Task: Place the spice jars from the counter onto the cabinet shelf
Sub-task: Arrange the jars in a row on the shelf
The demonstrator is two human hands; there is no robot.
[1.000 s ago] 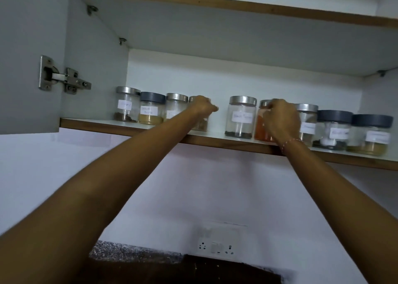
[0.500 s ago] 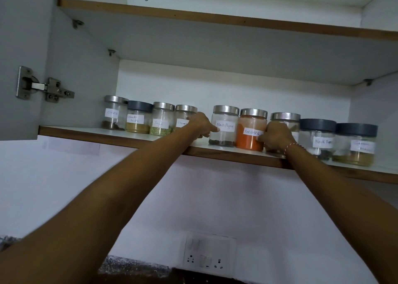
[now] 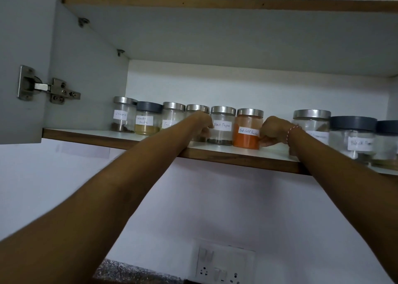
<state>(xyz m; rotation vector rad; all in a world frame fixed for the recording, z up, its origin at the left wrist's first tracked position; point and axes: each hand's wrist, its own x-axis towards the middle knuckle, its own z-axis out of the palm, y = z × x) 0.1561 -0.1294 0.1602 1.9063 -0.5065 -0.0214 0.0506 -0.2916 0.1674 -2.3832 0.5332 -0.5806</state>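
Note:
A row of labelled glass spice jars stands on the cabinet shelf (image 3: pixel 237 157). My left hand (image 3: pixel 202 122) is curled in front of the fourth steel-lidded jar (image 3: pixel 197 107), knuckles against the left side of the Black Pepper jar (image 3: pixel 223 133). My right hand (image 3: pixel 273 130) is a loose fist, with its fingers touching the lower right side of the orange Red Chilli Powder jar (image 3: pixel 246 139). Neither hand wraps around a jar. The two jars stand upright, side by side.
Left of my hands are the Cloves jar (image 3: pixel 122 116), a grey-lidded coriander jar (image 3: pixel 147 122) and a third jar (image 3: pixel 172 118). Right are a steel-lidded jar (image 3: pixel 312 122) and a grey-lidded jar (image 3: pixel 352 137). The open door's hinge (image 3: pixel 45 87) is far left; a wall socket (image 3: pixel 224 264) is below.
My right hand dropped from the top of the Red Chilli Powder jar to its lower right side. My left hand shifted from the fourth jar to beside the Black Pepper jar.

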